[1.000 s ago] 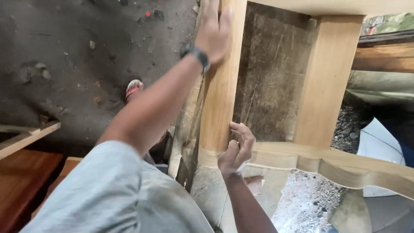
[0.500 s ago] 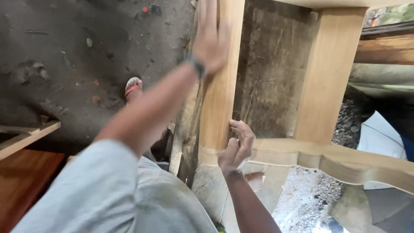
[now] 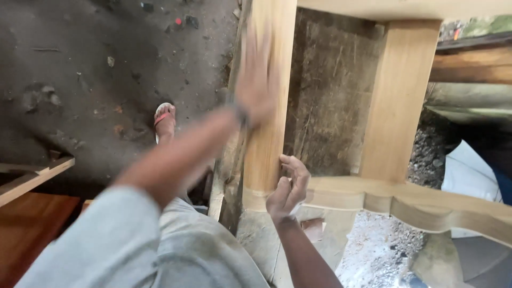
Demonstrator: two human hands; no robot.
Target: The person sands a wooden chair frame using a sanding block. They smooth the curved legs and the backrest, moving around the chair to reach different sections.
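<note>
A person's left hand (image 3: pixel 258 85), blurred and apparently flat, lies open against a pale wooden post (image 3: pixel 266 106) of an unfinished furniture frame (image 3: pixel 397 106). The right hand (image 3: pixel 289 188) loosely curls its fingers round the post's lower edge, above a dirt floor (image 3: pixel 96 64).

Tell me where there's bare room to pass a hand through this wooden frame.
Between the left post and the middle post the gap is open above the curved rail. It is crowded at the left post's base, where the right hand grips; the left hand covers the post higher up.
</note>
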